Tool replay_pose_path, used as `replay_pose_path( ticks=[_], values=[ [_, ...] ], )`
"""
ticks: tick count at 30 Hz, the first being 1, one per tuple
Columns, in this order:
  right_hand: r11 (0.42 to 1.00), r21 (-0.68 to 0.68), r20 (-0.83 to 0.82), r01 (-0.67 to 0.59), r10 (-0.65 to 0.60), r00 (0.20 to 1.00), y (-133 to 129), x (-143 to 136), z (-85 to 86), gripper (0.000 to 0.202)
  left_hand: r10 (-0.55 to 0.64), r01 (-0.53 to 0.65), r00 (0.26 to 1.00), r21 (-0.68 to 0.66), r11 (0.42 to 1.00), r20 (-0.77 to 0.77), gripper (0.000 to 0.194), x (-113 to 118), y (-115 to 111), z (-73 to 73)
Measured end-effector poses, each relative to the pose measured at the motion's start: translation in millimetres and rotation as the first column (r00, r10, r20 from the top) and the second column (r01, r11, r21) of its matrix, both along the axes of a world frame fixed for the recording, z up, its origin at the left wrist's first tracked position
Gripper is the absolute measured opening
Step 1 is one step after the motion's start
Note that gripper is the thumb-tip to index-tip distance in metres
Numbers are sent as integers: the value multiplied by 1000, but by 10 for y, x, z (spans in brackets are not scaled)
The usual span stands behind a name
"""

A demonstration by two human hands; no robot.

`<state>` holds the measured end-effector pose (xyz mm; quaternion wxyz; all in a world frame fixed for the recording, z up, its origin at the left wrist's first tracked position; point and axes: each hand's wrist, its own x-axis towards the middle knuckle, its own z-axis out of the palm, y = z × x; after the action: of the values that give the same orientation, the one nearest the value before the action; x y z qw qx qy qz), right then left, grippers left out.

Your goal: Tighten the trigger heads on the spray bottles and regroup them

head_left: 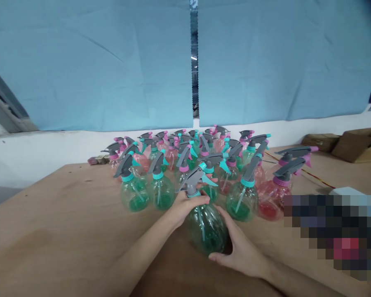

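Between both hands is a clear green spray bottle (206, 229) with a grey and turquoise trigger head, tilted a little to the left. My left hand (188, 202) is closed around its neck, just under the turquoise collar. Cupped along the right side and base of the same bottle, my right hand (236, 245) grips its round body. Behind it stand more spray bottles close together, among them a green one (162, 192) to the left, another green one (243, 202) to the right and a pink one (273, 196) farther right.
Brown cardboard boxes (358, 144) lie at the back right of the wooden table (64, 231). A red and yellow cord (318, 180) runs near a white object (348, 192). Blue sheeting (111, 66) covers the wall behind. A pixelated patch hides the lower right.
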<state>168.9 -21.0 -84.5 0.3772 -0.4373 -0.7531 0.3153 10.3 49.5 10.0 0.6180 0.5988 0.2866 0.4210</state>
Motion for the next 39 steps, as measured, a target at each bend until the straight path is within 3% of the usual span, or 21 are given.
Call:
replay_pose_path(
  ticks=[6, 10, 15, 20, 27, 39],
  values=[
    [1000, -11, 6, 1, -1, 1000, 6, 13, -43, 95, 30, -30, 1000, 18, 999, 2, 32, 24, -29, 6],
    [1000, 0, 5, -9, 9, 1000, 7, 17, -38, 96, 11, -12, 1000, 29, 1000, 25, 24, 18, -38, -6],
    [1000, -1, 13, -9, 9, 1000, 2, 13, -21, 97, 85, -85, 996, 41, 996, 5, 11, 20, -42, -24],
    [1000, -10, 7, -10, 10, 1000, 6, 12, -13, 96, 144, -143, 989, -10, 990, 21, 16, 30, -50, -30],
    [1000, -5, -5, -16, 16, 1000, 5, 11, 3, 96, 93, -93, 996, 18, 996, 12, 20, 28, -32, 10],
    [1000, -4, 14, -12, 12, 1000, 7, 21, -9, 95, 170, -170, 985, -22, 985, 2, 19, 44, -73, -3]
  ],
)
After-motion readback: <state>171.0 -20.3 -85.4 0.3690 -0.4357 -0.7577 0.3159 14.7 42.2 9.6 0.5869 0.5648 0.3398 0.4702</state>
